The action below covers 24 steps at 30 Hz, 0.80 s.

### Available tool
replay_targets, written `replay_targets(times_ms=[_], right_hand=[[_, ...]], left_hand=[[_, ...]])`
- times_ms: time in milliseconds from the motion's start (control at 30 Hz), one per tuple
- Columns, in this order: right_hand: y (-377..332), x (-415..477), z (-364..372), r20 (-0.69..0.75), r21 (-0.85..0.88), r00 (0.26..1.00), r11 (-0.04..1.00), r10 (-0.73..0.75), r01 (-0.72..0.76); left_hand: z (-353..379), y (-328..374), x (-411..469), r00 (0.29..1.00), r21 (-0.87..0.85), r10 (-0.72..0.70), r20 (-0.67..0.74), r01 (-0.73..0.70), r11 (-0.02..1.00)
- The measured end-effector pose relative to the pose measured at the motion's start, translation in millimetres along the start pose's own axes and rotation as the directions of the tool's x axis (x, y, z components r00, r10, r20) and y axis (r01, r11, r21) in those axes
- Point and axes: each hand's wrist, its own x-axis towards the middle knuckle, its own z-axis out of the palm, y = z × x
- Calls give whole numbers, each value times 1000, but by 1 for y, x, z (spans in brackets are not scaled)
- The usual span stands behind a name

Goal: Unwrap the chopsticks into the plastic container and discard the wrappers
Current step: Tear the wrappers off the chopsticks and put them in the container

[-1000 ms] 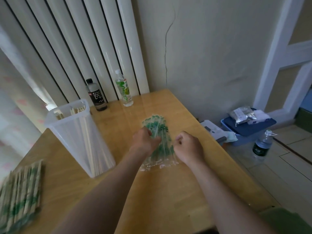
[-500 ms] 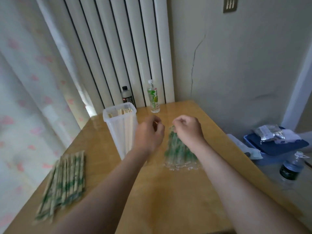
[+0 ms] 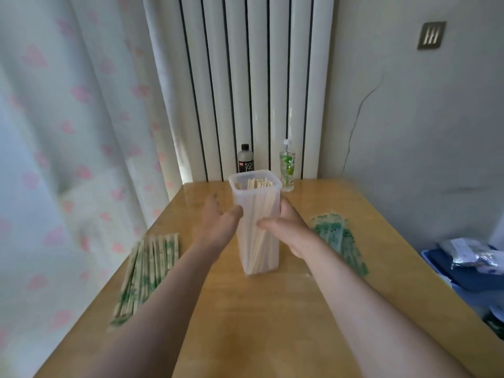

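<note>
Fingers [image 3: 266, 222] shifted onto plastic container [image 3: 245, 257], either side

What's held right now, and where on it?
The plastic container, at mid-height: right hand wraps it, thumb across the front wall; left hand only touches the left wall with its thumb.

Both hands are off the wrappers [image 3: 338, 241] now and over at the plastic container [image 3: 245, 241]; right hand [image 3: 291, 230] has let go of the pile and wraps the container's right wall, thumb across the front; left hand [image 3: 218, 225] isn't pinching anything anymore, it's come in flat on the left side, thumb touching the wall; the wrappers lie alone beside the right forearm.
</note>
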Motion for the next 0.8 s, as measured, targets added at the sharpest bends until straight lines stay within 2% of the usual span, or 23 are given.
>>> replay_targets(times_ms=[67, 133, 233, 333, 400, 500, 567, 700, 800], right_hand=[[2, 1, 3, 28, -21, 999, 1000, -17, 18], [4, -1, 5, 44, -18, 998, 998, -53, 54], [6, -5, 5, -15, -7, 997, 997, -82, 82], [4, -7, 1, -116, 62, 980, 983, -163, 171], [1, -7, 2, -154, 115, 970, 971, -189, 208], [6, -7, 6, -125, 340, 988, 932, -89, 127], [9, -9, 12, -123, 381, 990, 918, -69, 111], [2, -10, 17, -173, 124, 972, 976, -158, 180], [-2, -10, 12, -150, 23, 970, 980, -191, 196]], left_hand=[[5, -11, -1, 969, -39, -73, 235, 85, 996], [12, -13, -3, 945, -53, -17, 328, 37, 998], [17, -8, -4, 937, -88, 89, 337, -63, 994], [13, 4, -8, 884, -181, 377, 275, -337, 924], [11, 11, 0, 855, -86, 444, 269, -438, 895], [11, 15, 15, 889, 206, 342, 304, -412, 888], [8, 14, 13, 896, 281, 313, 316, -404, 871], [1, 7, 0, 910, -19, 316, 267, -323, 946], [7, -2, -8, 912, -123, 347, 217, -327, 937]])
